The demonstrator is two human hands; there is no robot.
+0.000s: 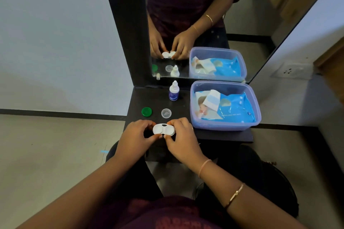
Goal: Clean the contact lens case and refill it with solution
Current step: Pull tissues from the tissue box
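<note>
Case held over shelf edge, both caps off.
Shelf (214,134) bears the solution bottle (174,92); left hand (135,134) and right hand (181,140) pinch the contact lens case (163,129) by its ends. Judged light, rigid, slippery; grip the rims.

maroon patterned top (167,214), gold bangle (235,195), pink band (204,167)

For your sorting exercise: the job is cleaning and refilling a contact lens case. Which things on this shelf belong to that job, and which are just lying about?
Belongs to the job:
lens case, held by left hand and right hand
green cap
clear cap
solution bottle

Possibly of use, otherwise lying about:
plastic tub
blue wipes pack
mirror
</note>
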